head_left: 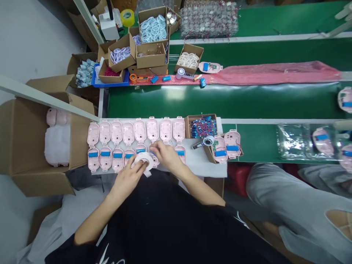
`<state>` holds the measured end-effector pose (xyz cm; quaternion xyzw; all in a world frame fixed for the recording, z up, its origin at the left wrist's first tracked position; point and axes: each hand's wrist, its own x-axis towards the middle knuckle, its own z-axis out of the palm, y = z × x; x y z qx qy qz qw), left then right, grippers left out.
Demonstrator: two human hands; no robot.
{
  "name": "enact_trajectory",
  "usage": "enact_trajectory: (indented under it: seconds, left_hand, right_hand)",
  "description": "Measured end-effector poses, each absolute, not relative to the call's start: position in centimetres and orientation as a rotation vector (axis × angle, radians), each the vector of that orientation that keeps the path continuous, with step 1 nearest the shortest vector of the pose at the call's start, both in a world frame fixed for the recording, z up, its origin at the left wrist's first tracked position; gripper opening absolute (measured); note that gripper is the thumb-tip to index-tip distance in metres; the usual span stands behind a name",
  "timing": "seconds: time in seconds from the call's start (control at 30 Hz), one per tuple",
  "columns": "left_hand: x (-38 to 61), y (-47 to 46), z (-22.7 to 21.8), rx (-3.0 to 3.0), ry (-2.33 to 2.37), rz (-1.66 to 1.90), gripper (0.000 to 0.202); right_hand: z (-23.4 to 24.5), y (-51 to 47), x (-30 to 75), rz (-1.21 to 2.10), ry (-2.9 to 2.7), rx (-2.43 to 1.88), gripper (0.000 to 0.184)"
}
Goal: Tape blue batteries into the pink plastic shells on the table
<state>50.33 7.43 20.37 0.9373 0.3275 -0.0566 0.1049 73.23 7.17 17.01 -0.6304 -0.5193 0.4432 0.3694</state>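
My left hand [134,171] grips a roll of white tape [147,158], with fingers through its core and a loose end hanging below. Just to its right, my right hand [164,154] is closed in a pinch above the lower row of pink shells; what sits between the fingertips is too small to make out. Two rows of open pink plastic shells lie on a white sheet, among them an upper shell [139,131]. Several lower shells carry a blue battery [118,155]. The shell under my hands is partly hidden.
A cardboard box of blue batteries with red wires [203,126] stands right of the shells, near a small fan-like part [208,140]. Two pink shells rest on another box [232,143]. A large carton [41,146] is at left. A person in grey [291,194] sits at right.
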Motion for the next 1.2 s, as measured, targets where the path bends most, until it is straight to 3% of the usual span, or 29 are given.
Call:
enact_trajectory:
  seconds: [0.13,0.3,0.5,0.7,0.87,1.0,1.2]
  left_hand:
    - [49.5,8.1,20.5,2.788,0.914,-0.254,0.063]
    - [48.5,9.3,19.5,2.775,0.793,-0.466,0.059]
    - [48.8,9.6,16.5,2.686,0.659,-0.572,0.056]
    - [49.5,11.1,15.6,2.738,0.716,-0.560,0.059]
    - [49.9,11.3,13.8,2.654,0.650,-0.343,0.063]
    - [48.3,11.4,12.3,2.581,0.798,-0.122,0.060]
    - [44.3,10.9,11.3,2.493,1.095,0.040,0.037]
  right_hand:
    - [16.0,7.5,72.9,1.337,-1.457,-1.488,0.028]
    - [12.0,7.6,74.3,1.869,-1.333,-1.135,0.054]
    - [7.3,7.5,74.0,2.092,-1.117,-1.138,0.053]
    - [3.1,4.5,67.9,1.652,-0.286,-1.237,0.056]
    - [0.2,9.1,72.7,1.167,-0.190,-1.342,0.044]
    - [-1.2,14.8,84.3,0.774,-0.689,-1.867,0.053]
    - [-3.3,16.4,92.4,0.883,-1.943,-2.321,0.060]
